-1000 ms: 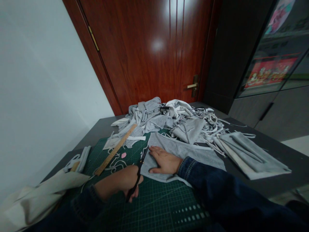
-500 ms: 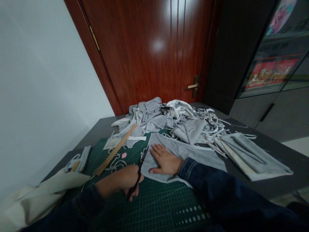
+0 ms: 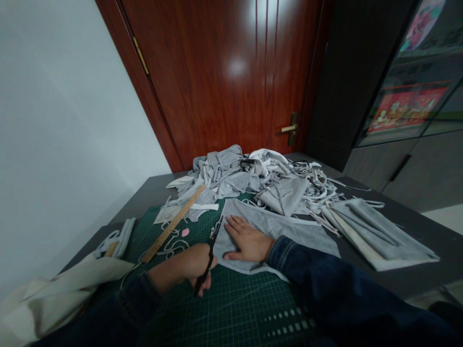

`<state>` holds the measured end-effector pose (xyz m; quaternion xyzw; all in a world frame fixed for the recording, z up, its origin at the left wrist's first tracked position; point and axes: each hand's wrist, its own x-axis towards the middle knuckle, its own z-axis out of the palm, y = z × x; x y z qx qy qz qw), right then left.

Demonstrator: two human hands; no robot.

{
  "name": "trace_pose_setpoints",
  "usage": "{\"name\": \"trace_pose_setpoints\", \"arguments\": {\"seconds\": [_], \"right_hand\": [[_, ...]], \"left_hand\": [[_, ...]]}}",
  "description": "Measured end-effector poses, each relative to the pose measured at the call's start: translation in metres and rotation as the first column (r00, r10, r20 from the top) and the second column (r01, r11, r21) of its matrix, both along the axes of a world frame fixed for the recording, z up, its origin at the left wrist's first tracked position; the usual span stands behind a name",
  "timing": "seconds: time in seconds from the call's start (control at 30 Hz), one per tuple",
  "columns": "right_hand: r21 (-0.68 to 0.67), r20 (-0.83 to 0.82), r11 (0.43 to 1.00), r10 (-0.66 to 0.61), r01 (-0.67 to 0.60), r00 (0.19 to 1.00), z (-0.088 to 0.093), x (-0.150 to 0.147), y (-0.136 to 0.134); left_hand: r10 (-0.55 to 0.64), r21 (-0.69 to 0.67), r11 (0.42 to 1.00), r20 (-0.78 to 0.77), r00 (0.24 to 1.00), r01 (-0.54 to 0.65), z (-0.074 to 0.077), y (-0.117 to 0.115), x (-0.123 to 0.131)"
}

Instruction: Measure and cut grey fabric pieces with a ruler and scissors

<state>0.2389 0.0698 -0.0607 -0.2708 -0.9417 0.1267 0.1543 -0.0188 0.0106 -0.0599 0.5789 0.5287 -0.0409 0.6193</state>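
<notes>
My left hand is wrapped round the black handles of a pair of scissors. Their blades point away from me along the left edge of a grey piece of fabric. On that fabric my right hand lies flat, fingers stretched out, pressing it onto the green cutting mat. A thin strip at the fabric's edge sits by the blades. Whether the blades are parted is too small to tell.
A wooden ruler, a pink chalk piece and loose cords lie left of the scissors. Heaped grey scraps fill the table's back. Folded fabric lies right; cream cloth hangs at the left edge.
My left hand and the scissors have shifted slightly up and to the right along the fabric's edge. The right hand stays flat in the same place.
</notes>
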Motion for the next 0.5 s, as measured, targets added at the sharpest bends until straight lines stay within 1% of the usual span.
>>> {"name": "trace_pose_setpoints", "arguments": {"seconds": [0.13, 0.3, 0.43, 0.5], "right_hand": [[-0.003, 0.007, 1.0, -0.007, 0.007, 1.0, 0.0008, -0.0001, -0.0009], [-0.001, 0.018, 1.0, -0.009, 0.009, 1.0, 0.0037, -0.0004, -0.003], [0.006, 0.02, 1.0, -0.01, 0.009, 1.0, 0.0046, -0.0007, -0.0039], [0.007, 0.02, 1.0, -0.007, 0.006, 1.0, 0.0041, -0.0005, -0.0039]], "left_hand": [[0.02, 0.032, 0.999, 0.036, 0.999, -0.022, -0.0041, -0.0018, 0.0003], [0.008, 0.038, 0.999, 0.061, 0.998, -0.01, -0.0056, -0.0039, 0.0017], [0.009, 0.029, 1.0, 0.045, 0.999, -0.01, -0.0019, -0.004, 0.004], [-0.016, 0.0, 1.0, 0.046, 0.999, 0.016, 0.0015, -0.0033, 0.0049]]}}
